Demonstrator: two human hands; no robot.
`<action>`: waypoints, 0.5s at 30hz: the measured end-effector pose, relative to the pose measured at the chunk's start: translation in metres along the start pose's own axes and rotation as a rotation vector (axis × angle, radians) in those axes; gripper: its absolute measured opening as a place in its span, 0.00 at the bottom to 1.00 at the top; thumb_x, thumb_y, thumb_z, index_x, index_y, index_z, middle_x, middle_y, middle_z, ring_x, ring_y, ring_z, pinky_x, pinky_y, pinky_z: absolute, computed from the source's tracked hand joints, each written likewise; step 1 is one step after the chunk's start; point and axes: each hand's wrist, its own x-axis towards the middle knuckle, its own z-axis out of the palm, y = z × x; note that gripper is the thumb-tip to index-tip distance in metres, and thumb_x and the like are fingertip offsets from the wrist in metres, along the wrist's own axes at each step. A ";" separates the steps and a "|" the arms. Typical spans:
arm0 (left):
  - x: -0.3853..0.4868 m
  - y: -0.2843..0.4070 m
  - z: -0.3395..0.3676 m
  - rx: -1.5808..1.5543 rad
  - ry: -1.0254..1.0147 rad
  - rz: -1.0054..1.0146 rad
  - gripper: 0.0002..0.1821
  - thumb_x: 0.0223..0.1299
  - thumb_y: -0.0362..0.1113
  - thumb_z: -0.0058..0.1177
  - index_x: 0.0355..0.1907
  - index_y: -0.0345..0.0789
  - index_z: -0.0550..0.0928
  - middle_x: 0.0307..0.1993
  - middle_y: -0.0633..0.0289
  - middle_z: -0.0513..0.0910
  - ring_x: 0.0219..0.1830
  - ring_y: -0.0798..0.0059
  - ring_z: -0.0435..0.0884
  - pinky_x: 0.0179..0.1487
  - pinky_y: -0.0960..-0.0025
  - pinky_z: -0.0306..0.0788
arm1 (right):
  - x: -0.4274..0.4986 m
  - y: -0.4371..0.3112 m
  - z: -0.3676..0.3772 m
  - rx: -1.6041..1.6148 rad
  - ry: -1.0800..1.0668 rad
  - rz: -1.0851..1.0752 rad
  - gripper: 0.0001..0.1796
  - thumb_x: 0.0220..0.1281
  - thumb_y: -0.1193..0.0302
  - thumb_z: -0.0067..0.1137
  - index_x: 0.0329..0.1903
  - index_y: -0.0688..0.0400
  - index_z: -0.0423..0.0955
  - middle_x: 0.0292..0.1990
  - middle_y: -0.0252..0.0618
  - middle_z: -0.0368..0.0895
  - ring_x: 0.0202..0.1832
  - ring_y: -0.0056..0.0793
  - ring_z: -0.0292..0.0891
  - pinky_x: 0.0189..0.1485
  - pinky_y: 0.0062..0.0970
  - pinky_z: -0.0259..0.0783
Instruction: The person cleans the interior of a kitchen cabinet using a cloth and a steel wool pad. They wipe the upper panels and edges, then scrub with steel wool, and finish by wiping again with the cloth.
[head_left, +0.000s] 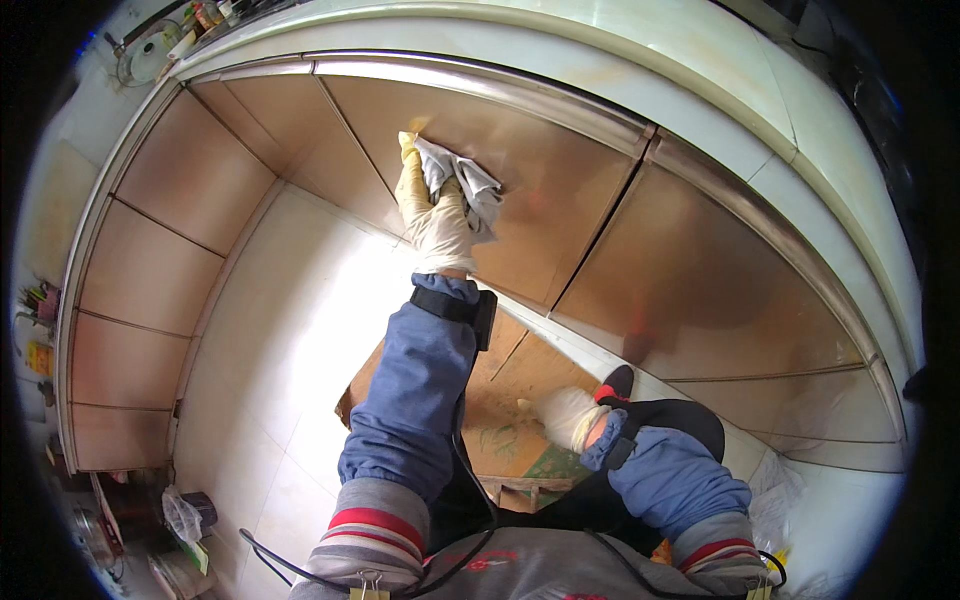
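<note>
My left hand (439, 217), in a pale glove, grips a crumpled grey cloth (461, 180) against a brownish, glossy cabinet door (555, 202). The cloth lies under the fingers and spreads out to their right. A yellowish smear (418, 124) shows on the door just above the fingertips. My right hand (566, 420), also gloved, is low beside my right knee, above a sheet of cardboard (502, 442) on the floor. Nothing shows in this hand, and blur hides how its fingers are bent. Blue sleeve covers (412, 382) reach over both forearms.
A metal edge strip (487, 82) runs along the cabinet top beneath a pale countertop (675, 52). More cabinet doors (150, 225) turn the corner at left. White floor tiles (255, 360) surround the cardboard. A wooden rung (525, 484) shows between my legs. Clear plastic bags (772, 495) lie at right.
</note>
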 end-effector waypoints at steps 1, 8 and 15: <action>0.000 0.000 -0.001 0.075 -0.016 0.130 0.32 0.61 0.19 0.55 0.68 0.44 0.71 0.50 0.67 0.74 0.50 0.77 0.76 0.52 0.75 0.76 | 0.000 -0.001 -0.002 0.022 -0.014 0.015 0.17 0.71 0.62 0.42 0.48 0.56 0.79 0.35 0.48 0.85 0.38 0.50 0.82 0.38 0.48 0.75; 0.003 0.015 0.006 -0.165 0.064 -0.132 0.33 0.61 0.22 0.58 0.69 0.42 0.69 0.45 0.66 0.79 0.41 0.80 0.79 0.46 0.77 0.76 | -0.004 0.007 0.010 0.010 0.120 -0.097 0.17 0.71 0.62 0.42 0.45 0.56 0.81 0.36 0.48 0.85 0.38 0.49 0.82 0.39 0.46 0.75; -0.002 0.060 -0.001 -0.743 -0.248 -0.473 0.24 0.66 0.41 0.54 0.60 0.34 0.71 0.47 0.56 0.82 0.45 0.66 0.84 0.49 0.67 0.81 | 0.004 0.000 -0.002 0.049 -0.058 0.056 0.18 0.71 0.63 0.41 0.45 0.57 0.81 0.39 0.48 0.85 0.41 0.49 0.82 0.40 0.46 0.75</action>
